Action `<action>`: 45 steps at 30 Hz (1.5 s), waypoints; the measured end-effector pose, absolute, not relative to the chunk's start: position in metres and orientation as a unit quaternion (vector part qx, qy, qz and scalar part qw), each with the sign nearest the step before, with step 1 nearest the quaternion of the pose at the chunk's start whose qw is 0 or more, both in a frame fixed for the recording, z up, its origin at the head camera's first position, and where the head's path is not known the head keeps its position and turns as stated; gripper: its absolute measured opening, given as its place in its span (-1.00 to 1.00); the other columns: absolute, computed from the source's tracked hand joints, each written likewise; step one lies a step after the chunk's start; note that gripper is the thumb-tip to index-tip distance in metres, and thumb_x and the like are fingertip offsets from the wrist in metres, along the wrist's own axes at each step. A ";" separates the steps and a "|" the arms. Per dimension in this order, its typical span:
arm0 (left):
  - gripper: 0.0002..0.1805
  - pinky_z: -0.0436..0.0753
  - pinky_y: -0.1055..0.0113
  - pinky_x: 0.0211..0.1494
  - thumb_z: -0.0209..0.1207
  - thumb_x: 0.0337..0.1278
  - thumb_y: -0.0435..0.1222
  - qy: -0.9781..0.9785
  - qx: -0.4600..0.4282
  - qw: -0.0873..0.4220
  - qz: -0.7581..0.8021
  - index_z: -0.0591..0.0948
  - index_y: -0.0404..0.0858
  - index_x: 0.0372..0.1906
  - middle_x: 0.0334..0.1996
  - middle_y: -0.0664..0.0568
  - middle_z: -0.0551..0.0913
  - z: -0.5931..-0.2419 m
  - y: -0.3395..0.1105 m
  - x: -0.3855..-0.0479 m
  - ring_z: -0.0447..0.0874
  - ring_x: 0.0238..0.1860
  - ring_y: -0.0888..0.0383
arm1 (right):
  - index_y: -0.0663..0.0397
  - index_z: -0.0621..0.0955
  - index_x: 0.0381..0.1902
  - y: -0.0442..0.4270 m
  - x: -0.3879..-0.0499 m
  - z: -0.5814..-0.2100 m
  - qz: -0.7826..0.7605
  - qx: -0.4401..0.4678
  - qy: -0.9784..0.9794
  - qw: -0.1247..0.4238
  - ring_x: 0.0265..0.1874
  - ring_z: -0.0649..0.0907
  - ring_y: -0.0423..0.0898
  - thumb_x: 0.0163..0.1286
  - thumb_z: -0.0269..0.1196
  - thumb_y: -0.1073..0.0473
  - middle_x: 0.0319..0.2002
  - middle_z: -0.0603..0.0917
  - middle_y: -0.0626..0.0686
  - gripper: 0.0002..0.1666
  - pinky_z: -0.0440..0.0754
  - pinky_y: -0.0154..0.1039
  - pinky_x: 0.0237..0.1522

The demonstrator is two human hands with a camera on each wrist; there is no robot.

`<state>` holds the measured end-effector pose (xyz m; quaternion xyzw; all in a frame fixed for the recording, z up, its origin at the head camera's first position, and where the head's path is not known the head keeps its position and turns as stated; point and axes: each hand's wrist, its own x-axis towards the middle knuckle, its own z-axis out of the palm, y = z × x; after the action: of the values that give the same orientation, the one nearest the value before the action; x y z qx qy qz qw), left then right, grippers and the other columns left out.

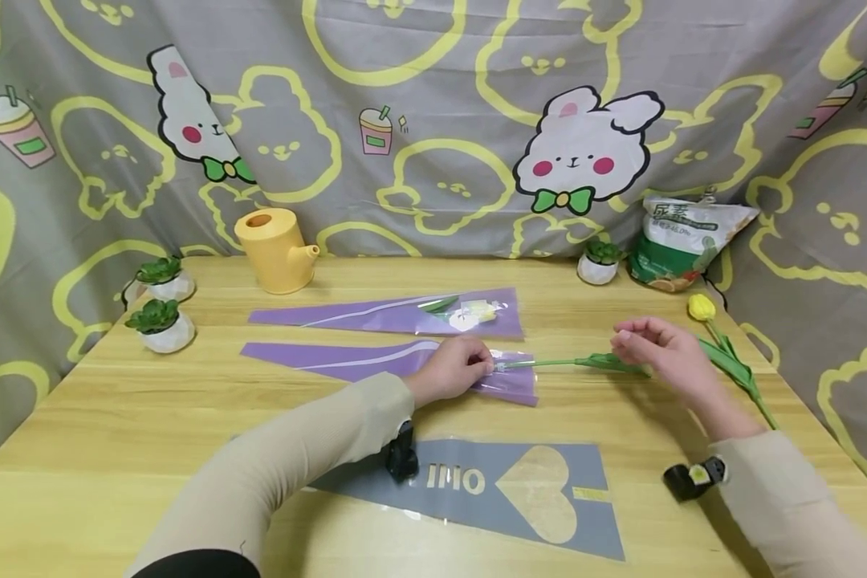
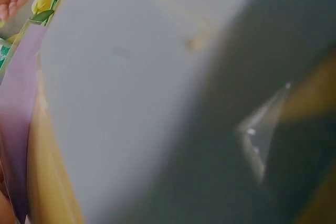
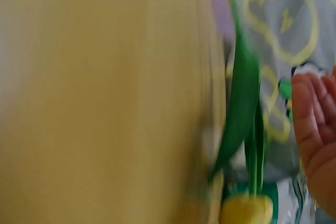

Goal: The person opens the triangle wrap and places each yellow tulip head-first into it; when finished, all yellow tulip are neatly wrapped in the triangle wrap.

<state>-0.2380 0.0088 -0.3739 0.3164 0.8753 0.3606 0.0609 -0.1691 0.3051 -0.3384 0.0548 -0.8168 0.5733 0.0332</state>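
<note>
My left hand (image 1: 453, 369) pinches the wide mouth of the nearer purple flower sleeve (image 1: 361, 361), which lies flat on the table. A green flower stem (image 1: 549, 363) has its cut end at that mouth, close to my left fingertips. Its leaf (image 1: 610, 363) runs rightward until my right hand (image 1: 661, 353) hides the rest. That hand hovers over the stem, fingers loosely bent and holding nothing; in the right wrist view its fingers (image 3: 315, 114) stand apart from the leaf (image 3: 239, 98). A yellow tulip (image 1: 702, 307) lies to the right.
Another purple sleeve (image 1: 376, 317) with a white flower inside lies behind. In front is a grey sleeve (image 1: 470, 482) with a heart window. A yellow watering can (image 1: 278, 253), potted succulents (image 1: 162, 325) and a green-white bag (image 1: 679, 245) stand along the back and left.
</note>
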 end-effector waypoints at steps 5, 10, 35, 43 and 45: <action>-0.87 0.44 0.44 -0.21 0.18 0.13 -0.35 0.873 0.319 0.063 0.363 0.60 -0.23 -0.50 -0.43 0.07 0.55 -0.373 0.009 -0.238 0.43 -0.35 0.23 | 0.29 0.53 0.01 0.323 -0.185 -0.335 0.374 0.085 -0.922 0.046 -0.27 0.54 -0.44 0.41 0.07 0.07 -0.15 0.65 0.11 -0.60 0.52 -0.46 -0.30; -0.88 0.45 0.44 -0.17 0.18 0.14 -0.34 0.873 0.322 0.062 0.360 0.60 -0.22 -0.48 -0.41 0.07 0.56 -0.373 0.010 -0.237 0.44 -0.33 0.23 | 0.16 0.57 0.04 0.330 -0.191 -0.338 0.306 0.130 -0.943 -0.004 0.01 0.54 0.00 0.36 0.14 0.05 0.02 0.59 0.24 -0.60 0.52 -0.09 -0.07; -0.92 0.46 0.49 -0.29 0.23 0.08 -0.32 0.869 0.277 0.069 0.405 0.66 -0.21 -0.46 -0.46 0.11 0.61 -0.375 0.008 -0.238 0.45 -0.43 0.30 | 0.04 0.69 -0.18 0.331 -0.186 -0.342 0.234 0.168 -0.958 -0.002 -0.24 0.63 -0.22 0.13 0.35 0.18 -0.23 0.72 0.05 -0.75 0.56 -0.30 -0.24; -0.86 0.48 0.40 -0.16 0.23 0.10 -0.32 0.873 0.265 0.027 0.409 0.60 -0.22 -0.53 -0.40 0.06 0.56 -0.373 0.011 -0.236 0.47 -0.31 0.19 | 0.06 0.66 -0.29 0.311 -0.187 -0.345 0.270 0.162 -0.949 0.006 -0.41 0.54 -0.40 0.12 0.35 0.24 -0.36 0.70 -0.05 -0.83 0.52 -0.38 -0.37; -0.83 0.48 0.36 -0.03 0.21 0.11 -0.32 0.873 0.262 0.016 0.411 0.56 -0.24 -0.55 -0.32 0.03 0.57 -0.373 0.012 -0.236 0.50 -0.20 0.15 | 0.08 0.66 -0.28 0.305 -0.187 -0.345 0.277 0.162 -0.947 0.001 -0.41 0.54 -0.39 0.12 0.35 0.23 -0.36 0.70 -0.04 -0.83 0.52 -0.37 -0.37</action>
<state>-0.2359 0.0121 -0.3729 0.2616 0.8732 0.4108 0.0164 -0.1872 0.3053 -0.3449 0.1623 -0.9470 0.2771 0.0015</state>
